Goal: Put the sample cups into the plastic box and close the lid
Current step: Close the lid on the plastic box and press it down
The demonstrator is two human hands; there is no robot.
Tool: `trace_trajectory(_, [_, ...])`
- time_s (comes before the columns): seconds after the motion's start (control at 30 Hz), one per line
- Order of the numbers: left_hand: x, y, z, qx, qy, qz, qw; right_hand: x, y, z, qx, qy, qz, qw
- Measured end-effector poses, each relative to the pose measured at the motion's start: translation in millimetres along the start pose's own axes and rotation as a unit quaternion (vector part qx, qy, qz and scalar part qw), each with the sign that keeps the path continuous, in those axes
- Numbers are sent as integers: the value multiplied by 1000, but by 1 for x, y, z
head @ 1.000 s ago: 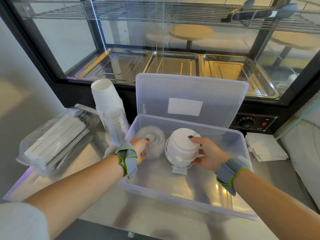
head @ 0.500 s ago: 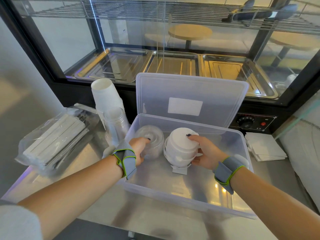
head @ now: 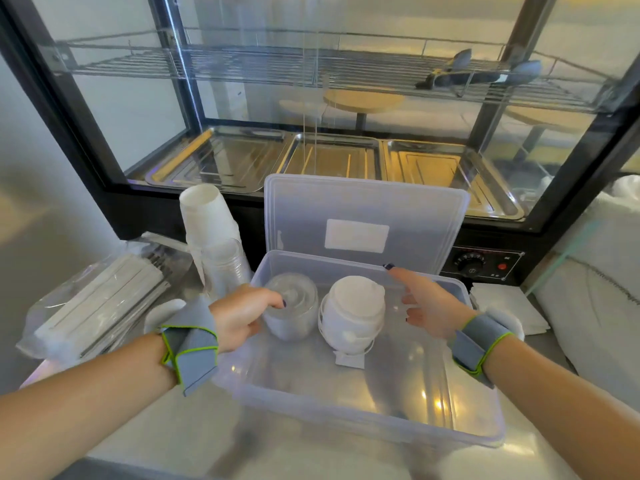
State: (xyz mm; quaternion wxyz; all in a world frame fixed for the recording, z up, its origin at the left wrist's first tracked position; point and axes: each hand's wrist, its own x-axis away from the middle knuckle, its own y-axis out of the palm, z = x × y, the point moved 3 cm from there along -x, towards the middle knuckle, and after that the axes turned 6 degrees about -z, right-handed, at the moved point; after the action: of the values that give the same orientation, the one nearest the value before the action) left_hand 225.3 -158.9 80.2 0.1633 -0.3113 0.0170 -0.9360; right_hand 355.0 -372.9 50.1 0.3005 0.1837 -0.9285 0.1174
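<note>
A clear plastic box [head: 363,422] stands on the steel counter, and its lid [head: 363,202] leans upright against the display case behind it. Two sleeves of sample cups lie inside at the back: a clear one [head: 294,318] on the left and a white one [head: 356,306] to its right. My left hand [head: 239,317] reaches over the box's left wall, thumb on the clear sleeve and fingers curled against its side. My right hand [head: 429,306] hovers open just right of the white sleeve, fingers spread, not touching it.
Left of the box stand a white paper cup stack [head: 207,216] and a clear cup stack [head: 227,268], with a bag of wrapped sticks [head: 97,299] beyond. Napkins [head: 512,306] lie to the right. The glass case's control knob [head: 471,266] is behind.
My right hand has let go of the white sleeve and lifted away to the right with fingers spread. My left hand stays at the clear sleeve. The camera has tilted up a little.
</note>
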Motion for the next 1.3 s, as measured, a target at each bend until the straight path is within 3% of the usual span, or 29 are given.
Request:
trace_trajectory(0.17, [2,-4,42,-40,68,-44,996,11,-38,-39,25,-97,48,994])
trace_trajectory(0.37, [-17,-21,105,-114,165,59,978,-3,-90,-58,134,-139,191,963])
trace_trajectory(0.47, [-39,-28,120,-145,149,117,971,-13,-99,-59,140,-121,220,958])
trace_trajectory(0.7, [-84,-25,121,-125,103,134,978,-35,-86,-64,199,-86,249,944])
trace_trajectory(0.8, [-93,-24,119,-70,82,136,985,-43,-82,-67,213,-57,249,943])
trace_trajectory(0.87, [-97,-22,112,-12,43,88,995,-44,-81,-68,226,-50,250,940])
trace_trajectory(1.0, [-102,-28,113,-77,43,87,992,-42,-79,-65,220,-51,260,939])
trace_trajectory(1.3, [-85,-36,113,-68,90,95,989,-10,-81,-62,195,-75,286,935])
